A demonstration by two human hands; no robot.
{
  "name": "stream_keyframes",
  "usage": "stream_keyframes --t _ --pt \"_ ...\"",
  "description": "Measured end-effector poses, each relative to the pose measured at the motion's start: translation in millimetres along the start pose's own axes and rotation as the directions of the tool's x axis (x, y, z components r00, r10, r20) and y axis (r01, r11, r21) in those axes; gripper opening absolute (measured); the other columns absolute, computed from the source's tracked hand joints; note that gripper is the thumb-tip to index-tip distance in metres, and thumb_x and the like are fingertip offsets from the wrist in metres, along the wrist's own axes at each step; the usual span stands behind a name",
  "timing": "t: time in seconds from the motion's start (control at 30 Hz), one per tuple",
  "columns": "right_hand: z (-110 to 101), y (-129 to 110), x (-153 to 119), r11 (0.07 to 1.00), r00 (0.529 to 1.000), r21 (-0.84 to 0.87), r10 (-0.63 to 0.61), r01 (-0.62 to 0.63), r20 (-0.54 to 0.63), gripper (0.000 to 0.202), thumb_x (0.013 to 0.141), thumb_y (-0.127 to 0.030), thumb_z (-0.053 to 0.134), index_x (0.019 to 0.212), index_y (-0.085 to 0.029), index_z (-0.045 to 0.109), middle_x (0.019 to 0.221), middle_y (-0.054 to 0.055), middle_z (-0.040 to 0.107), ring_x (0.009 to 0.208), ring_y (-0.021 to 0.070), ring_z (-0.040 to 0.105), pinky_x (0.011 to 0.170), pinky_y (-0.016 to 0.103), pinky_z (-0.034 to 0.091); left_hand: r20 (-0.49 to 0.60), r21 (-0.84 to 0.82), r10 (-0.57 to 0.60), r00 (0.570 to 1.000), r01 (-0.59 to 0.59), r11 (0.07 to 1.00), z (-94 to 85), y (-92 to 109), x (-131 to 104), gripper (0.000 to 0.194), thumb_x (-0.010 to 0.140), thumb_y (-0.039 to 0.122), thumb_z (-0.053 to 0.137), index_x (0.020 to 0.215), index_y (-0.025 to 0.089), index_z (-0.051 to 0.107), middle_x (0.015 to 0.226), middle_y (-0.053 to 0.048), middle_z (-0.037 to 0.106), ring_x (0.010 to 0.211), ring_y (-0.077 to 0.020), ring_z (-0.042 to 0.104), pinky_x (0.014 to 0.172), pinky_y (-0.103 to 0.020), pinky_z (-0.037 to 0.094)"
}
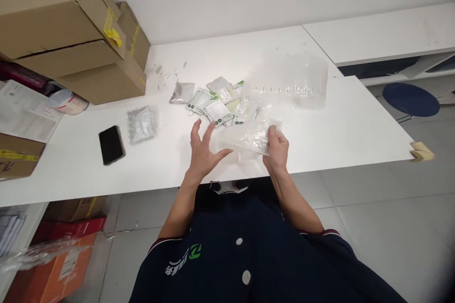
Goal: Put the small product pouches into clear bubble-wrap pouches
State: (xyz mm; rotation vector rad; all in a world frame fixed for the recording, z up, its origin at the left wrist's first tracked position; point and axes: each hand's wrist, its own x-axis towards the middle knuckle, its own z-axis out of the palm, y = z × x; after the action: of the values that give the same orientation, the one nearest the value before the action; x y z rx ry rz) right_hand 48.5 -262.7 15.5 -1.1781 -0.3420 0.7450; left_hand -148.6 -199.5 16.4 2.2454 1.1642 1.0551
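My right hand (pixel 277 147) grips one end of a clear plastic bag (pixel 245 137), thumb on top, just above the white table (pixel 320 137). To the left of the bag, my left hand (pixel 204 151) has its thumb and fingers spread and holds nothing. Beyond the hands lies a loose pile of green-and-white packets (pixel 217 111) with printed labels. A plain silver packet (pixel 182 93) sits at the pile's left side. Farther right, a large clear plastic sheet or bag (pixel 291 80) with a row of small marks lies on the tabletop.
A black phone (pixel 111 145) and a bubble-wrap pouch (pixel 142 124) lie on the left. Cardboard boxes (pixel 103 71) are stacked at the back left, near a round tub (pixel 69 102). A blue stool (pixel 411 99) stands at right. A corner guard (pixel 422 151) covers the table corner.
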Motion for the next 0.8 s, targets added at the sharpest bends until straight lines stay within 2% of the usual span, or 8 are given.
stream_keyframes --t 0.1,0.17,0.27,0.37,0.47,0.6,0.7,0.8 --pt "21 5 -2 0.987 0.969 -0.040 0.161 -0.156 0.186 0.044 0.079 -0.065 0.065 0.078 -0.021 0.059 0.064 -0.001 0.060 0.068 0.0170 0.062 0.061 0.029 0.049 0.029 0.238 0.086 0.996 -0.090 0.967 -6.7 -9 1 0.057 0.077 0.042 0.077 0.131 0.032 0.060 0.156 -0.011 0.031 0.146 -0.0398 0.024 0.114 -0.060 0.024" --pt "30 5 0 0.963 0.919 -0.078 0.270 -0.258 0.287 0.049 0.080 -0.071 0.058 0.080 -0.022 0.059 0.063 0.000 0.059 0.066 0.0178 0.061 0.058 0.029 0.048 0.065 0.221 0.059 0.996 -0.072 0.973 -16.1 -17 5 0.032 0.083 0.030 0.068 0.115 0.029 0.070 0.141 -0.009 0.053 0.140 -0.0349 0.037 0.112 -0.055 0.030" --pt "33 7 5 0.930 0.821 -0.175 0.367 -0.322 0.438 0.054 0.081 -0.077 0.049 0.076 -0.023 0.053 0.055 -0.003 0.048 0.050 0.0136 0.048 0.046 0.026 0.038 0.100 0.030 -0.184 0.978 0.182 0.983 -43.2 -32 21 0.020 0.091 0.033 0.054 0.091 0.021 0.071 0.087 -0.006 0.072 0.094 -0.0221 0.067 0.086 -0.037 0.051" --pt "30 18 6 0.926 0.727 -0.334 0.350 -0.175 0.590 0.044 0.077 -0.063 0.068 0.077 -0.023 0.050 0.057 -0.006 0.045 0.046 0.0089 0.039 0.043 0.023 0.031 0.218 -0.044 -0.452 0.865 0.471 0.881 -77.5 -52 46 0.029 0.087 0.047 0.058 0.086 0.018 0.063 0.052 0.003 0.056 0.046 -0.0134 0.052 0.052 -0.026 0.044" --pt "33 37 2 0.876 0.711 -0.481 0.320 0.030 0.627 0.036 0.077 -0.049 0.073 0.074 -0.022 0.048 0.057 -0.007 0.048 0.047 0.0085 0.043 0.045 0.022 0.034 0.143 0.149 -0.538 0.831 0.520 0.841 -99.2 -69 63 0.028 0.085 0.043 0.064 0.100 0.020 0.061 0.058 0.002 0.061 0.052 -0.0158 0.055 0.057 -0.028 0.045" --pt "43 61 -3 0.823 0.771 -0.567 0.353 0.013 0.531 0.030 0.083 -0.043 0.063 0.071 -0.023 0.044 0.056 -0.004 0.055 0.045 0.0102 0.048 0.045 0.024 0.038 -0.177 0.458 -0.319 0.931 0.365 0.811 -97.9 -78 48 0.021 0.094 0.032 0.050 0.107 0.020 0.062 0.098 -0.009 0.069 0.098 -0.0251 0.061 0.089 -0.040 0.045" --pt "47 67 -3 0.809 0.768 -0.587 0.366 0.017 0.526 0.030 0.086 -0.044 0.059 0.071 -0.022 0.045 0.061 -0.001 0.061 0.046 0.0105 0.050 0.045 0.025 0.040 0.078 0.446 -0.267 0.961 0.205 0.871 -78.9 -76 18 0.027 0.095 0.041 0.049 0.108 0.023 0.064 0.110 -0.008 0.067 0.105 -0.0240 0.059 0.092 -0.038 0.044" --pt "47 65 -3 0.791 0.759 -0.609 0.363 0.056 0.540 0.031 0.088 -0.046 0.056 0.071 -0.023 0.044 0.060 -0.002 0.060 0.045 0.0102 0.049 0.046 0.025 0.040 0.290 0.501 -0.317 0.903 0.139 0.854 -52.9 -74 -6 0.032 0.092 0.043 0.056 0.116 0.024 0.062 0.118 -0.009 0.064 0.106 -0.0269 0.057 0.087 -0.039 0.045"
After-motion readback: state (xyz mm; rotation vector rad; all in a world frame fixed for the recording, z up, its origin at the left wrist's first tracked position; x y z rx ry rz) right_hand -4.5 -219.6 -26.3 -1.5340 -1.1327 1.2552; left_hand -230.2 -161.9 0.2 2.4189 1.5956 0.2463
